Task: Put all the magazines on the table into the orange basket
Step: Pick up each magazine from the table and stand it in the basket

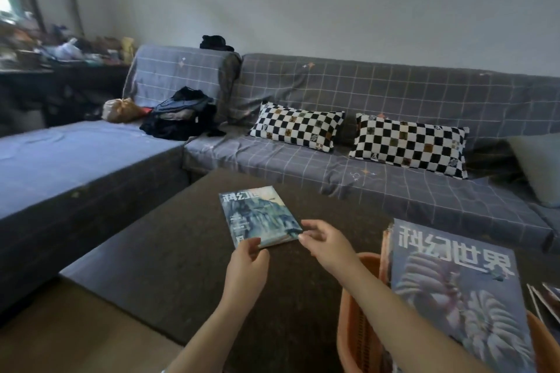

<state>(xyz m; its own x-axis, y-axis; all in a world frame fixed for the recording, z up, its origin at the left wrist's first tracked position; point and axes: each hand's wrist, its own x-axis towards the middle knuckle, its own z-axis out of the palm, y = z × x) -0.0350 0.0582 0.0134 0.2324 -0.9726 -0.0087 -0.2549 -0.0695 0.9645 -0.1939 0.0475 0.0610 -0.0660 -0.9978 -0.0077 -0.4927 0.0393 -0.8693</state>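
Observation:
One magazine with a blue-green cover lies flat on the dark table. My left hand reaches its near left corner, thumb and fingers apart, touching or just short of the edge. My right hand hovers at its near right corner, fingers spread, holding nothing. At the lower right stands the orange basket; a stack of magazines with a grey-blue cover on top rests in it and sticks out above its rim.
A grey checked sofa wraps around the far and left sides of the table, with two checkered pillows and a pile of clothes. More printed pages show at the right edge. Brown floor lies at the lower left.

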